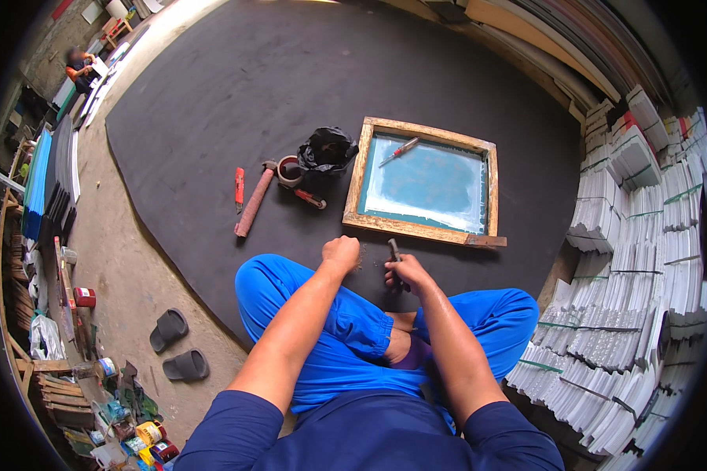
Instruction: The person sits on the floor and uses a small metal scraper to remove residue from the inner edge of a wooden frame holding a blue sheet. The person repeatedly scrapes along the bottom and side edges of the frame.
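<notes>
soft daylight, brightest on upper-left floor, fisheye-bent edges, black corners

On mat: frame R of ctr, screwdriver on its mesh nr far L corner, bar at its near R corner. Bag just L of frame; roll L of bag; hammer L of roll; cutter L of hammer. R grip, w/ tool in it, before frame's near edge; L grip to its L. Slippers on floor off mat's L edge; stacks off R edge.
</notes>
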